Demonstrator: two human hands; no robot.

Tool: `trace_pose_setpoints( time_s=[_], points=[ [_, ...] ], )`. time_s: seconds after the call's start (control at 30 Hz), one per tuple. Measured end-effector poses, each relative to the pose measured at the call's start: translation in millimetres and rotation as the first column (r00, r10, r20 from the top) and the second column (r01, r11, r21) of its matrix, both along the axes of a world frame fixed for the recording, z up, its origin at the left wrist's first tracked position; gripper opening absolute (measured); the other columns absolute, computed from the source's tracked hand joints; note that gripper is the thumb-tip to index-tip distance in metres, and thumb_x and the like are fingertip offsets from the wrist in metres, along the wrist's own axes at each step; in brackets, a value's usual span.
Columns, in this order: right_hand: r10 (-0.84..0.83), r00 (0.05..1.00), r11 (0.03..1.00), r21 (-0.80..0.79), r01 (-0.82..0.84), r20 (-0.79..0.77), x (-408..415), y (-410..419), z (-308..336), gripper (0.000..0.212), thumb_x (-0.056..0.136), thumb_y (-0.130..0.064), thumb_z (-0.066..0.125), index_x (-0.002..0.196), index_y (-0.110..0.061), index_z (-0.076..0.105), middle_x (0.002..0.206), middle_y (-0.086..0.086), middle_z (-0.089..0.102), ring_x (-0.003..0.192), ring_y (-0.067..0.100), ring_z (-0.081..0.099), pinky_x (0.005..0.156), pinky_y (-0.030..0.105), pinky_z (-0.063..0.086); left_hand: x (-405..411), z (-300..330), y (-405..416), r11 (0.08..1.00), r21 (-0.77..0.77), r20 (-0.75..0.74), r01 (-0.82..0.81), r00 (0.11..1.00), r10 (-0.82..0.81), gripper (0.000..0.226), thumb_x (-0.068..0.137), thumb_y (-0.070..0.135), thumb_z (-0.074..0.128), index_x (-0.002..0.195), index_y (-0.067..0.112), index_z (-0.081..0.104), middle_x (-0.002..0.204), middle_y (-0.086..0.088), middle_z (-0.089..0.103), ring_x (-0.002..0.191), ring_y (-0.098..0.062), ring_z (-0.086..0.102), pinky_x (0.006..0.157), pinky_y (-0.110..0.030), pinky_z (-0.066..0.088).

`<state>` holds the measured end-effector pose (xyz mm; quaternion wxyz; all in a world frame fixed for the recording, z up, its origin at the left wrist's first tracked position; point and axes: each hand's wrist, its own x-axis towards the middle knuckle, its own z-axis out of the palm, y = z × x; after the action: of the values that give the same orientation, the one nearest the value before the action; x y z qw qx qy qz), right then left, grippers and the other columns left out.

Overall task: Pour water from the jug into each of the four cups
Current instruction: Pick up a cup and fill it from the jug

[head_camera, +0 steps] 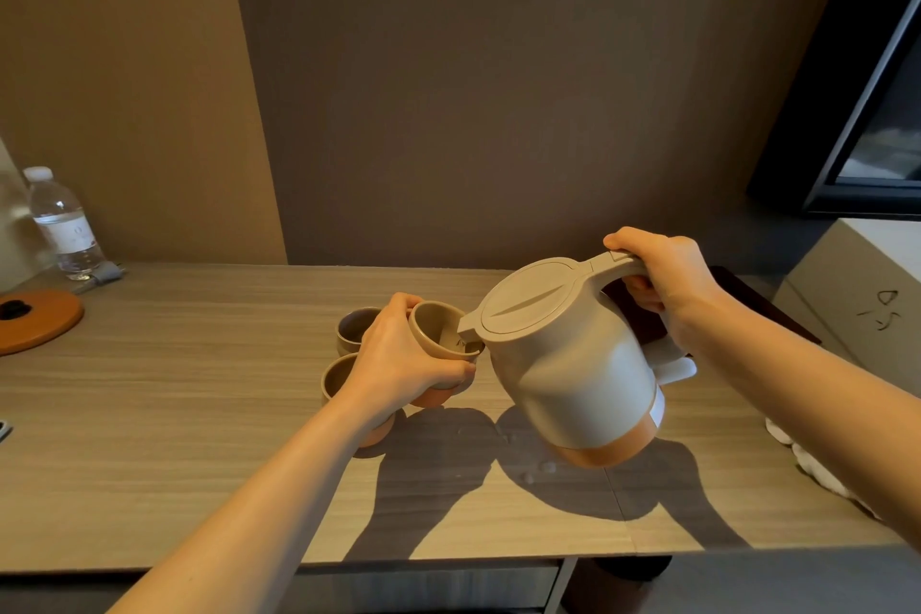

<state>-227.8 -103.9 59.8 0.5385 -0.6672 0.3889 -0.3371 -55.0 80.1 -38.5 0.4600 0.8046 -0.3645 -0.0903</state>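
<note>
My right hand point(665, 282) grips the handle of a beige jug point(573, 364) with an orange base, tilted left above the table. Its spout rests at the rim of a beige and orange cup point(438, 334), which my left hand point(398, 354) holds lifted and tipped toward the jug. Two more cups stand on the table behind my left hand: one at the back point(355, 327) and one nearer point(338, 376), partly hidden by my wrist. A fourth cup is not visible.
A wooden table point(199, 414) runs along the wall. A water bottle point(62, 224) and an orange round pad point(37, 319) are at the far left. Water drops point(536, 471) lie under the jug. A white box point(857, 294) and white cloth point(807, 459) sit at the right.
</note>
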Motion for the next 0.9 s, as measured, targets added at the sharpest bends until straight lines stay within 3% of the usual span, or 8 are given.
trace_pose_setpoints(
  time_s=[0.13, 0.33, 0.53, 0.7, 0.9],
  points=[
    [0.002, 1.000, 1.000, 0.005, -0.002, -0.004, 0.2, -0.2, 1.3, 0.025, 0.081, -0.034, 0.065, 0.081, -0.010, 0.060, 0.065, 0.002, 0.053, 0.059, 0.012, 0.046, 0.055, 0.025, 0.036, 0.8, -5.0, -1.6, 1.000, -0.019, -0.016, -0.010, 1.000, 0.009, 0.086, 0.049, 0.042, 0.094, 0.115, 0.037, 0.039, 0.111, 0.014, 0.055, 0.104, -0.016, 0.056, 0.080, -0.031, 0.057],
    [0.007, 1.000, 1.000, -0.009, -0.007, -0.002, 0.9, 1.7, 3.7, 0.025, 0.081, -0.030, 0.065, 0.067, -0.013, 0.055, 0.052, -0.002, 0.048, 0.053, 0.013, 0.041, 0.052, 0.024, 0.032, 0.9, -7.1, 0.2, 0.999, -0.053, -0.030, -0.004, 1.000, 0.002, 0.085, 0.049, 0.040, 0.094, 0.116, 0.034, 0.042, 0.113, 0.010, 0.057, 0.104, -0.018, 0.057, 0.081, -0.034, 0.057],
    [0.022, 1.000, 1.000, -0.020, -0.023, -0.012, 0.7, 2.4, 4.2, 0.024, 0.081, -0.031, 0.065, 0.070, -0.011, 0.057, 0.057, 0.000, 0.048, 0.054, 0.013, 0.041, 0.052, 0.024, 0.032, -1.5, -8.5, 0.0, 0.999, -0.041, -0.027, -0.020, 0.999, 0.019, 0.085, 0.052, 0.040, 0.094, 0.118, 0.033, 0.041, 0.115, 0.010, 0.056, 0.105, -0.017, 0.056, 0.080, -0.031, 0.056],
    [0.028, 1.000, 0.999, -0.030, -0.028, -0.006, 0.9, 2.3, 4.7, 0.025, 0.081, -0.030, 0.065, 0.066, -0.011, 0.056, 0.040, -0.008, 0.048, 0.053, 0.014, 0.040, 0.052, 0.024, 0.033, -2.8, -10.3, -0.9, 0.999, -0.028, -0.016, -0.022, 1.000, 0.022, 0.084, 0.053, 0.041, 0.093, 0.118, 0.032, 0.041, 0.116, 0.009, 0.056, 0.106, -0.017, 0.056, 0.082, -0.032, 0.057],
    [0.030, 1.000, 0.999, -0.034, -0.030, -0.005, -0.2, 1.7, 4.8, 0.026, 0.081, -0.029, 0.065, 0.066, -0.011, 0.056, 0.047, -0.003, 0.049, 0.055, 0.013, 0.042, 0.054, 0.024, 0.035, -3.8, -11.1, -2.5, 0.999, -0.029, -0.020, -0.031, 0.999, 0.030, 0.083, 0.053, 0.042, 0.093, 0.117, 0.032, 0.041, 0.116, 0.009, 0.056, 0.104, -0.016, 0.057, 0.082, -0.030, 0.056]
  ],
)
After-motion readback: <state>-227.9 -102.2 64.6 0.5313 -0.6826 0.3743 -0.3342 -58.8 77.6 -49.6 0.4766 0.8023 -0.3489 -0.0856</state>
